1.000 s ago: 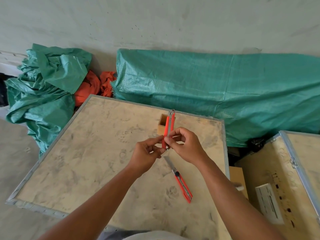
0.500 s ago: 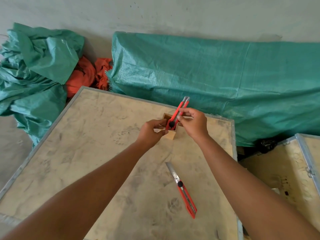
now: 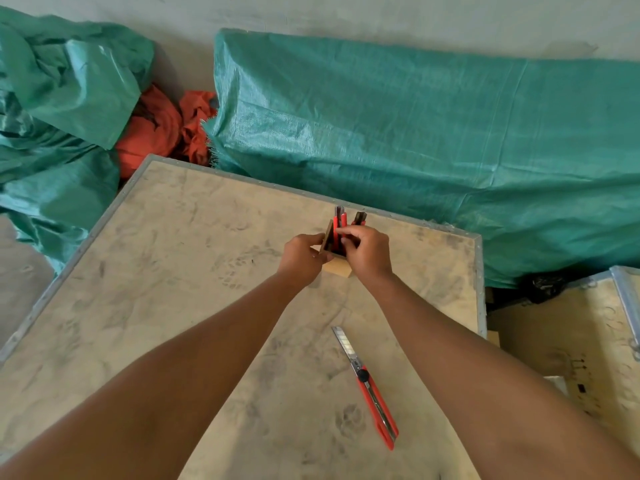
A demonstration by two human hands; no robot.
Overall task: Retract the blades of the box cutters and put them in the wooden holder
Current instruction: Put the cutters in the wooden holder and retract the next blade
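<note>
A small wooden holder (image 3: 336, 266) stands near the far edge of the plywood crate top (image 3: 194, 271). Two red box cutters stick up out of it: one (image 3: 340, 220) upright, the other (image 3: 358, 218) leaning right. My left hand (image 3: 302, 255) grips the holder's left side. My right hand (image 3: 367, 252) pinches the upright cutter at the holder's mouth. A third red box cutter (image 3: 372, 393) lies flat on the crate nearer me, between my forearms, its silver blade extended toward the holder.
Green tarpaulin (image 3: 415, 143) covers a bulky shape behind the crate, with more tarp (image 3: 59, 109) and orange cloth (image 3: 162, 129) at the left. A second plywood crate (image 3: 568, 341) sits lower at the right, past the metal-edged rim.
Both hands moved forward to the holder. The cutter held in the air earlier now stands inside the holder, and my left hand went from the cutter to the holder's side.
</note>
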